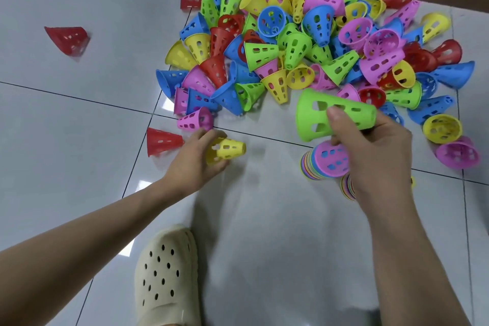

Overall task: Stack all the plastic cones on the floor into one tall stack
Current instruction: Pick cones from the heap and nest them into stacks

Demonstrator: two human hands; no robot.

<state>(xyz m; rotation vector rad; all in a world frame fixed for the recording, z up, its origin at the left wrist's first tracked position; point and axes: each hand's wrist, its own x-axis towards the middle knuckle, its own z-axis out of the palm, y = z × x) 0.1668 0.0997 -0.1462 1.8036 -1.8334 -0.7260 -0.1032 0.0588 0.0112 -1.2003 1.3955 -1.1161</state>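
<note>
The right hand point(375, 151) has its fingers point(337, 119) curled round a green cone point(317, 114), thumb on its side; the cone lies tilted, wide mouth toward the left, held in the air just above the stack point(330, 161). The stack stands on the floor point(79, 114), a pink cone on top, many coloured rims showing under it, partly hidden by the right hand. The left hand point(195, 159) grips a yellow cone point(227, 149) on its side, narrow end pointing right, low over the floor; its fingers wrap the wide end. Just left of it lies a red cone point(161, 141), and above it a pink cone point(194, 120) at the near edge of the pile point(304, 42). The pile of loose cones spreads toward the floor's far right. Both forearms reach forward, the right one steeper. A cream clog point(166, 278) rests near the bottom edge.
</note>
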